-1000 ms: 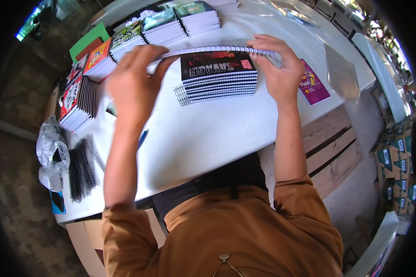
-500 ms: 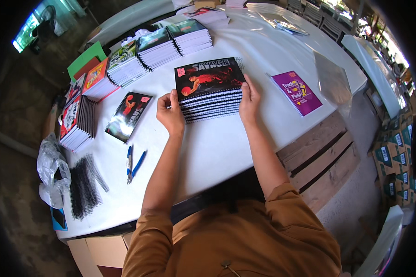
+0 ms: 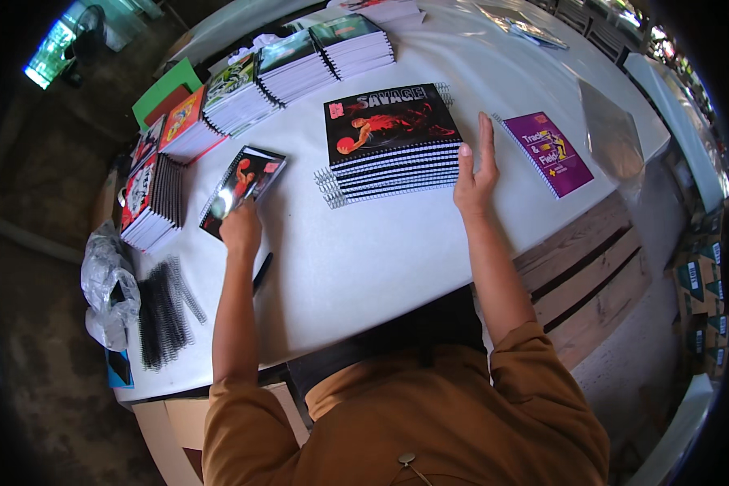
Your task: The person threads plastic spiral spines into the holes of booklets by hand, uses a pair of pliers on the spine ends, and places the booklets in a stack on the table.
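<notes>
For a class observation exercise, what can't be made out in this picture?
In the head view:
Left hand: its exact grip at the glossy black spiral-bound notebook, too blurred.
Black-covered notebook stack: lower covers, hidden by the top notebook.
Brown cardboard box: partly hidden by the brown cloth sleeve.

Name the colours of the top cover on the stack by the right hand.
Top cover: mostly black with red artwork; best seen in the head view.

the left hand (image 3: 241,231) covers part of the small black notebook (image 3: 255,168); its fingertips are too unclear to tell a grip. the left forearm (image 3: 236,316) partly hides a slim dark tool (image 3: 262,271). the left sleeve (image 3: 239,421) blocks part of the cardboard box (image 3: 188,421). far papers (image 3: 381,8) are cut off.
</notes>
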Demonstrator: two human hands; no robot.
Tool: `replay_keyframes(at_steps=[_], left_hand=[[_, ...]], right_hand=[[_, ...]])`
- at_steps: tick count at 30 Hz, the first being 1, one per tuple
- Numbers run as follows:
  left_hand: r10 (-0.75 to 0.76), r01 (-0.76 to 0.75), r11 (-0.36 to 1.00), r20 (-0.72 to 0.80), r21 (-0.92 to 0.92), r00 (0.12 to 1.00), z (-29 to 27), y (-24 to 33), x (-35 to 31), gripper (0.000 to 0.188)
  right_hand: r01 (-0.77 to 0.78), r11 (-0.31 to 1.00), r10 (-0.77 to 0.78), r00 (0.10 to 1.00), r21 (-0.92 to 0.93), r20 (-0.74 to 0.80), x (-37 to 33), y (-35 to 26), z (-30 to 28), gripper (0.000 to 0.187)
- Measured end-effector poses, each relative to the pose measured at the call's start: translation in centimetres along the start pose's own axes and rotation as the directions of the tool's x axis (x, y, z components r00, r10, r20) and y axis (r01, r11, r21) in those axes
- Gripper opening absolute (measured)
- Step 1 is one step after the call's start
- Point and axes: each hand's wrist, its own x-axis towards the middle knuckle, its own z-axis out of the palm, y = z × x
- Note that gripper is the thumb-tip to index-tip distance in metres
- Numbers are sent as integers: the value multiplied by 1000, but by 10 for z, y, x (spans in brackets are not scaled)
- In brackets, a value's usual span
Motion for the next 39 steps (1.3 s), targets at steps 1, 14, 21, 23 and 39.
replay_keyframes(at_steps=[1, 14, 21, 23, 39], left_hand=[[11, -11, 1000, 27, -13, 1000, -14, -6, -5, 19], [-387, -278, -251, -167, -927, 907, -124, 72, -140, 46], [-133, 337, 58, 327, -940, 935, -56, 53, -140, 26], [-104, 315, 22, 311, -949, 945, -61, 57, -143, 23], [-577, 599, 784, -164, 161, 800, -44, -113, -83, 32]], right_hand=[[40, 999, -40, 998, 2, -44, -2, 0, -3, 49], [-619, 110, 409, 741, 777, 533, -27, -176, 24, 16], [-820, 515, 257, 426, 251, 867, -61, -118, 6, 18], [-774, 558, 229, 489, 298, 842, -65, -115, 4, 19], [-577, 730, -79, 461, 366, 884, -37, -114, 0, 37]])
